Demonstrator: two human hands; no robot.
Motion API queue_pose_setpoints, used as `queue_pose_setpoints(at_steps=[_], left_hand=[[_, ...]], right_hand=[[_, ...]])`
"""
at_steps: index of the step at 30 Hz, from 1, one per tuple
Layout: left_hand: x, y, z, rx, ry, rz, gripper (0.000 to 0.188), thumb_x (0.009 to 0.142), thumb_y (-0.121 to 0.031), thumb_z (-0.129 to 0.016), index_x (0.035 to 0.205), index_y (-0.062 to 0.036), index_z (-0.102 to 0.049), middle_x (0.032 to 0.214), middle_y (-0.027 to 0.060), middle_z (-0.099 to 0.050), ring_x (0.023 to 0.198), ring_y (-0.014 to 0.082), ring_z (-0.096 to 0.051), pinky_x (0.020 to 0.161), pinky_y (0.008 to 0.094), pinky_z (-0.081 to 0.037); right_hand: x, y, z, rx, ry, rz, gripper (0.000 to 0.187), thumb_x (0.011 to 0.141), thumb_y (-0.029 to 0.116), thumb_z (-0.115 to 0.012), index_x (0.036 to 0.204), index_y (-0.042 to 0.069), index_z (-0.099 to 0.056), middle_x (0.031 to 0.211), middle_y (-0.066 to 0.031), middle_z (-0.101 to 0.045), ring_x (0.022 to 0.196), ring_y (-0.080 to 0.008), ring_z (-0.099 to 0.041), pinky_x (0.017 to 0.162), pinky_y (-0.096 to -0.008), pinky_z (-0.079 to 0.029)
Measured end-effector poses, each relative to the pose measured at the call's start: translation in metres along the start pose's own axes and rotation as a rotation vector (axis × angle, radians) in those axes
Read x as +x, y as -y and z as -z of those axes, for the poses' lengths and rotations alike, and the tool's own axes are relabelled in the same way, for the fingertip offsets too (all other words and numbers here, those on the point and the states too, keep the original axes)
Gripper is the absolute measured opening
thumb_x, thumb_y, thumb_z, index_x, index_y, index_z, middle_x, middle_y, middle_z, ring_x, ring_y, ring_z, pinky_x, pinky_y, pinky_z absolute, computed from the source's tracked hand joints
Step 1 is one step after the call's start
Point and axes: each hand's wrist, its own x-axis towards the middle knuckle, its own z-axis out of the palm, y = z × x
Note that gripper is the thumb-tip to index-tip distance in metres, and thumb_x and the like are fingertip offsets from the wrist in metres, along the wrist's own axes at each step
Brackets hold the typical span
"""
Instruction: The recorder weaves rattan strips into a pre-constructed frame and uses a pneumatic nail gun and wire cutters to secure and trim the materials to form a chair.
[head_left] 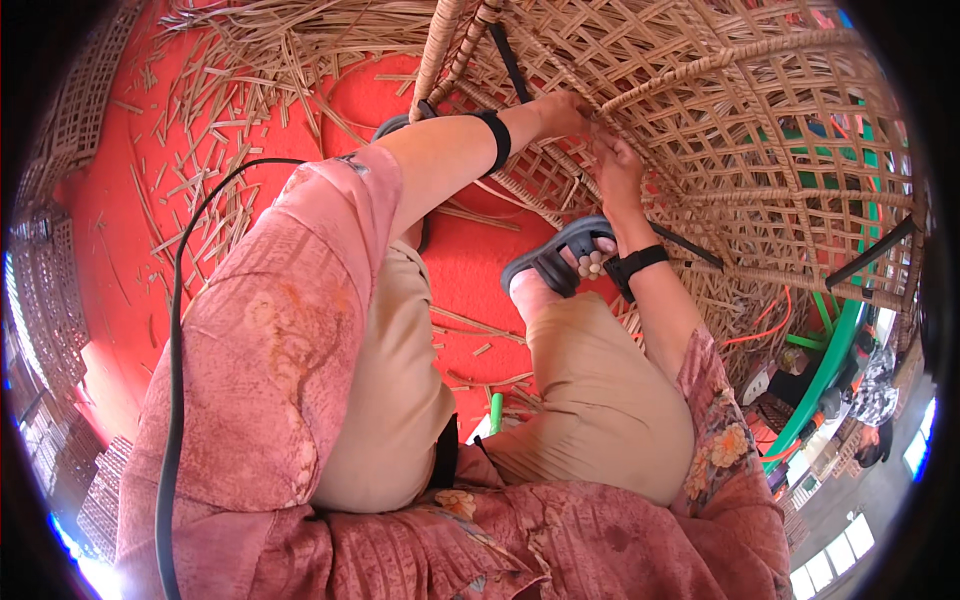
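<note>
A large piece of woven cane wickerwork [770,120], with an open lattice and wrapped poles, stands tilted in front of me. My left hand [562,114] reaches to its inner side, fingers closed at a wrapped pole of the frame. Close beside it, my right hand [618,168] has its fingers bent and pressed against the same stretch of the weave. The fingertips of both hands nearly meet there; any thin strand between them is too small to make out. Black straps [510,62] are tied on the frame.
Cut cane strips [270,85] litter the red floor covering [470,270]. My sandalled foot [560,255] rests beneath the frame. A black cable [178,330] runs along my left sleeve. A green curved rail [815,400] and another person [872,395] are at the right. More woven pieces [50,290] stand at the left.
</note>
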Motion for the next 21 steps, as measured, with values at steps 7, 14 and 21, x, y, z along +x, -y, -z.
queue_pose_setpoints(at_steps=[7, 14, 21], left_hand=[[0.002, 0.007, -0.006, 0.126, -0.047, -0.081, 0.050, 0.076, -0.027, -0.071, 0.116, -0.0011, -0.057, 0.106, 0.0127, -0.064, 0.100, 0.0227, -0.059, 0.085, 0.0330, -0.046], [0.001, 0.004, 0.006, 0.307, -0.032, -0.145, 0.043, 0.078, -0.028, -0.066, 0.112, -0.0016, -0.059, 0.102, 0.0140, -0.065, 0.097, 0.0265, -0.061, 0.082, 0.0359, -0.048], [0.008, -0.007, 0.011, 0.611, 0.090, -0.144, 0.026, 0.085, -0.024, -0.055, 0.096, -0.0021, -0.063, 0.097, 0.0193, -0.063, 0.090, 0.0342, -0.060, 0.079, 0.0404, -0.049]], right_hand=[[0.016, 0.000, -0.021, 0.075, -0.125, -0.079, 0.018, 0.086, 0.009, -0.062, 0.099, -0.003, -0.061, 0.067, -0.0011, -0.057, 0.048, -0.0054, -0.043, 0.041, -0.0205, -0.030], [0.020, 0.005, -0.017, 0.171, -0.051, -0.266, 0.015, 0.085, 0.012, -0.065, 0.094, 0.000, -0.062, 0.073, -0.0057, -0.062, 0.051, -0.0088, -0.051, 0.039, -0.0217, -0.030], [0.048, -0.006, -0.011, -0.010, -0.010, -0.456, 0.014, 0.085, 0.018, -0.065, 0.083, 0.005, -0.062, 0.071, -0.0035, -0.062, 0.049, -0.0079, -0.048, 0.039, -0.0217, -0.029]])
